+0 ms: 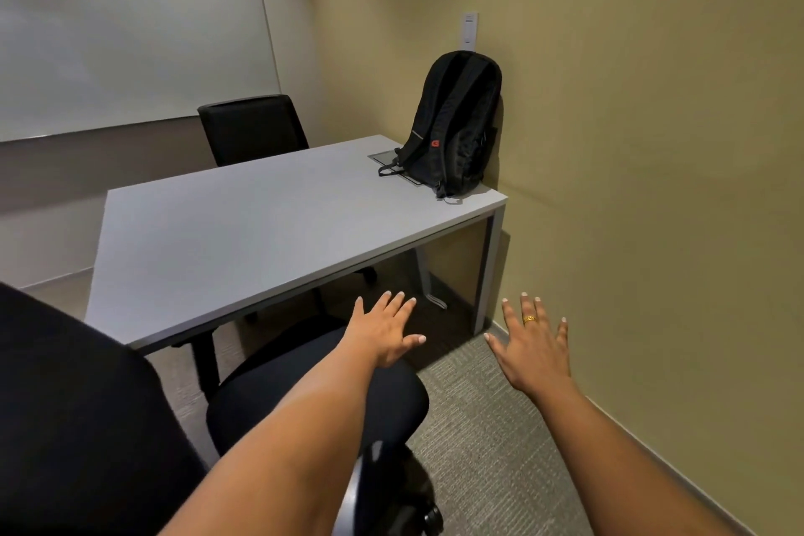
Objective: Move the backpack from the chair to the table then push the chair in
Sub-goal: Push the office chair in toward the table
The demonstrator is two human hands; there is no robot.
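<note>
Black fabric covers the chair [317, 396], its seat partly out from under the surface [261, 226]. Left hand [385, 335] hovers over the seat's far edge, fingers spread, holding nothing. Right hand [535, 348], wearing a gold ring [529, 319], is splayed and empty over the carpet right of the chair. Beyond the chair, the black backpack [457, 126] with a red logo stands upright on the surface's far right corner, leaning on the wall.

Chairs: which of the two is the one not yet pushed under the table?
The near chair, below the left hand: its seat sits clear of the table edge. The far chair is tucked against the opposite side, only its backrest showing.
</note>
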